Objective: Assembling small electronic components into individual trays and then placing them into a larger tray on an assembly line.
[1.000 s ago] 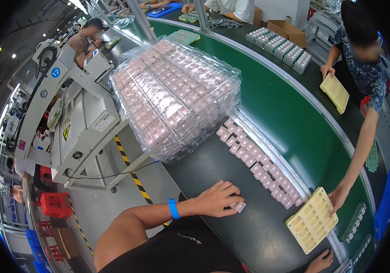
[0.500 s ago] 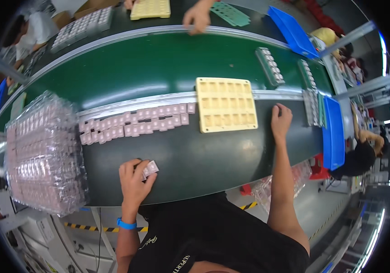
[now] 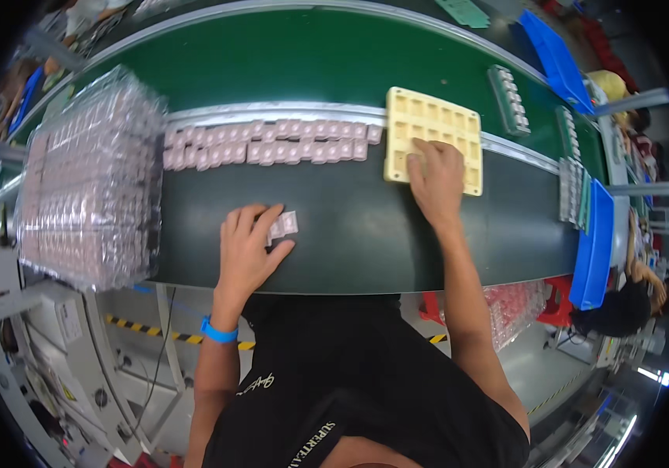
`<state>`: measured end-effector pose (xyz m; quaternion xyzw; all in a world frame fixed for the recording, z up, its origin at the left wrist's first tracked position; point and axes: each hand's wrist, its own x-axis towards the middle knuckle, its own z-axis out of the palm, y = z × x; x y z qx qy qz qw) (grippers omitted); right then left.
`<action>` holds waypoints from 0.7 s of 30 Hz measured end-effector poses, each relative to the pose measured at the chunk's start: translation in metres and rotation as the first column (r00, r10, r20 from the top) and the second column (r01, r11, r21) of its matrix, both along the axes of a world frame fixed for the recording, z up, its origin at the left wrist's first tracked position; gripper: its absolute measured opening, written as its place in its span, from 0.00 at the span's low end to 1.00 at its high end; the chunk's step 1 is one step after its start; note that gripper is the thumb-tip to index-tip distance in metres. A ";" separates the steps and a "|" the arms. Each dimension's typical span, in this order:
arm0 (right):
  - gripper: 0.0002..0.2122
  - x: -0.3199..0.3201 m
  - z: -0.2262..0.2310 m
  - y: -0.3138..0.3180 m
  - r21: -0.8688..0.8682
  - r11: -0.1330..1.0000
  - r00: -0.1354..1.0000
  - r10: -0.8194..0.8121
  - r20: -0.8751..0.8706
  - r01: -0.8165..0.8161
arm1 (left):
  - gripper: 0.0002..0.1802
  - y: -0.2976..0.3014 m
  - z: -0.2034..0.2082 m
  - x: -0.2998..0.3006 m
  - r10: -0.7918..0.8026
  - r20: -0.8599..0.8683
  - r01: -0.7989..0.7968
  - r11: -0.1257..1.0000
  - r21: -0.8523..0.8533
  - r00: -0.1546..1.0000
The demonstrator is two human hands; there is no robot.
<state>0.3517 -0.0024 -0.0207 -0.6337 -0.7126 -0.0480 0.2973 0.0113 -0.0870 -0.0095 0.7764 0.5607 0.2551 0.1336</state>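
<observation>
- Nearest on the dark bench (image 3: 350, 253), here's the left hand (image 3: 245, 246), small pink pieces (image 3: 288, 223) held between thumb and fingers!
- Farther, to the right, the right hand (image 3: 439, 183) is over the yellow tray (image 3: 437, 125); how tight that grip is, I cannot tell.
- Left of the tray, pink rows (image 3: 272, 147)!
- Far side: the green belt (image 3: 311, 54).

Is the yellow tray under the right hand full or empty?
The yellow tray looks empty: its visible pockets show bare yellow. Pockets beneath the right hand cannot be judged.
</observation>
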 end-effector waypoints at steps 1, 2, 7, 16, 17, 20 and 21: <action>0.12 -0.002 -0.001 -0.002 0.056 0.998 1.000 0.002 0.014 -0.003 | 0.29 -0.001 0.002 0.001 0.014 0.004 -0.014 1.000 -0.022 1.000; 0.12 -0.003 -0.001 -0.005 0.049 0.999 1.000 0.020 0.004 -0.020 | 0.29 -0.003 0.003 0.002 0.026 0.010 -0.025 0.999 -0.043 1.000; 0.11 -0.017 0.001 -0.032 0.000 0.999 0.999 -0.033 0.033 0.033 | 0.29 -0.010 -0.005 0.001 0.051 -0.029 -0.051 0.999 -0.013 0.998; 0.14 -0.055 0.025 -0.123 -0.252 0.964 0.995 -0.071 0.068 0.086 | 0.36 -0.015 0.006 -0.026 -0.061 0.182 0.082 0.990 -0.111 0.981; 0.14 -0.060 0.027 -0.124 -0.198 0.978 0.997 -0.053 0.049 0.062 | 0.36 -0.016 0.005 -0.027 -0.063 0.187 0.085 0.990 -0.110 0.980; 0.18 -0.084 0.039 -0.120 -0.152 0.983 0.992 0.096 -0.083 -0.108 | 0.35 -0.013 0.003 -0.029 -0.090 0.214 0.119 0.984 -0.131 0.973; 0.18 -0.094 0.040 -0.114 -0.148 0.968 0.968 0.174 -0.182 -0.202 | 0.35 -0.012 0.001 -0.029 -0.103 0.213 0.130 0.984 -0.119 0.972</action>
